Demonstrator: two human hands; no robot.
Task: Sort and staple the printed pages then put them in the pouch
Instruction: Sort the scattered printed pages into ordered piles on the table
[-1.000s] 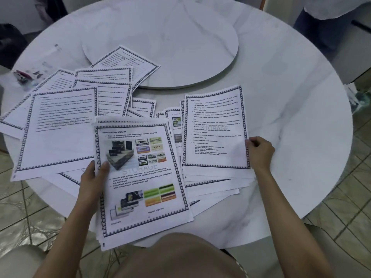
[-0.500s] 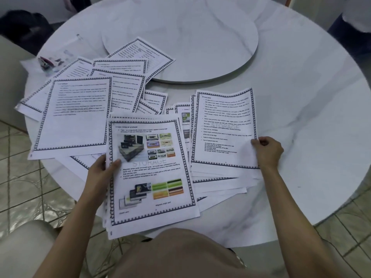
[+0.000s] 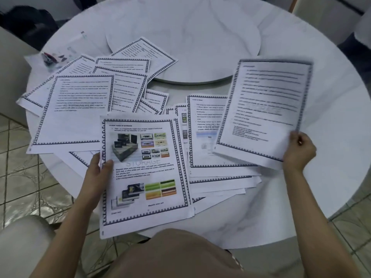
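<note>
Printed pages with dark patterned borders lie spread over a round white marble table (image 3: 301, 207). My left hand (image 3: 98, 171) grips the left edge of a small stack whose top page shows colour pictures (image 3: 144, 169), held over the table's near edge. My right hand (image 3: 299, 150) pinches the lower right corner of a text-only page (image 3: 265, 109) and holds it tilted above the table. Under it lies a fanned pile of pages (image 3: 208, 137). More loose pages (image 3: 80, 105) overlap at the left. A clear pouch (image 3: 52, 57) with small dark items lies at the far left.
A raised round turntable (image 3: 200, 37) sits at the table's centre, with one page's corner resting on it. A pale chair (image 3: 22, 243) stands at my lower left and tiled floor shows around the table. A dark object (image 3: 26, 23) lies beyond the table at upper left.
My right hand has lifted the text-only page off the fanned pile and carried it up and to the right, uncovering another page. My left hand still holds its stack.
</note>
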